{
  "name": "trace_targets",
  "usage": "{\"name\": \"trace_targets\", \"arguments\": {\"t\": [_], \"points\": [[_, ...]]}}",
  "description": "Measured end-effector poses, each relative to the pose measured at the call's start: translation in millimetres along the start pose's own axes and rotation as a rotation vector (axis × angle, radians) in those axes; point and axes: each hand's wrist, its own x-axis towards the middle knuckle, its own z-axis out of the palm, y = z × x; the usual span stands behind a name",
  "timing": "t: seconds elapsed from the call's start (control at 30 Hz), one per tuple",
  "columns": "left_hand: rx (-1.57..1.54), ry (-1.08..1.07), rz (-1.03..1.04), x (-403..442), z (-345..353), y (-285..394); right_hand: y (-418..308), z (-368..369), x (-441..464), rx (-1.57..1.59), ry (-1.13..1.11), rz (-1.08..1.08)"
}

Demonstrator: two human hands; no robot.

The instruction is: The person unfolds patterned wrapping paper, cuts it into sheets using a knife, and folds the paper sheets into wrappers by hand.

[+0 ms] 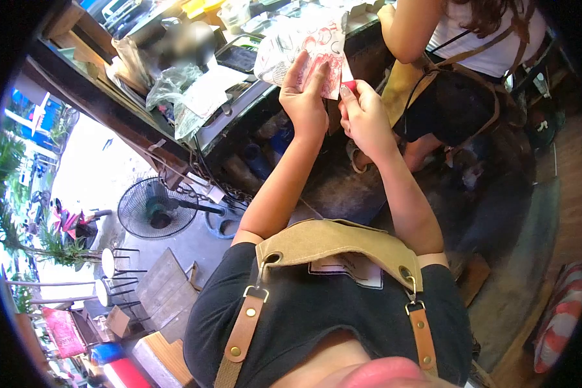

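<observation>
My left hand [306, 107] grips a thin pale sheet [330, 40] printed with red line drawings, its fingers lying over the printed face. Greyish markings cover the sheet's left part; I cannot tell whether it is paper or a flat bag. At the sheet's lower right edge, my right hand [366, 119] is closed in a pinch. A small red bit shows by its fingertips, too small to make out. Both arms reach forward over the near edge of a cluttered worktable [223, 126].
On the table lie a clear plastic bag [171, 90], white paper [207, 90] and a dark tray [239, 57]. A person [472, 71] sits close on the right. A fan [156, 207] stands at the left, with stools [108, 263] and a wooden board [168, 284] beyond.
</observation>
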Motion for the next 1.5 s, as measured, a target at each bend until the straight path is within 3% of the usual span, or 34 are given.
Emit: {"name": "trace_targets", "arguments": {"t": [0.43,0.67,0.87,1.0,1.07,1.2,1.33,1.43,1.5], "points": [[0.054,-0.034,-0.063,-9,-8,-10,-1,-9,9,0.046,0.036,0.061],[0.029,-0.071,-0.093,-11,-13,-9,19,-14,20,-0.16,0.118,-0.097],[0.054,-0.068,-0.102,-23,-14,-9,-10,-20,29,0.003,0.13,-0.02],[0.139,-0.089,-0.109,-26,-17,-7,-10,-25,29,-0.088,0.139,-0.006],[0.172,-0.118,-0.088,-29,-19,-6,-23,-31,32,0.105,0.081,0.045],[0.106,-0.128,-0.108,-32,-15,-1,-24,-33,32,0.138,0.079,0.066],[0.139,-0.119,-0.122,-33,-15,3,-22,-35,33,0.07,0.093,0.023],[0.175,-0.112,-0.129,-34,-21,4,-37,-55,42,0.049,0.237,-0.004],[0.207,-0.116,-0.129,-37,-28,5,-50,-75,43,0.177,0.2,-0.019]]}}
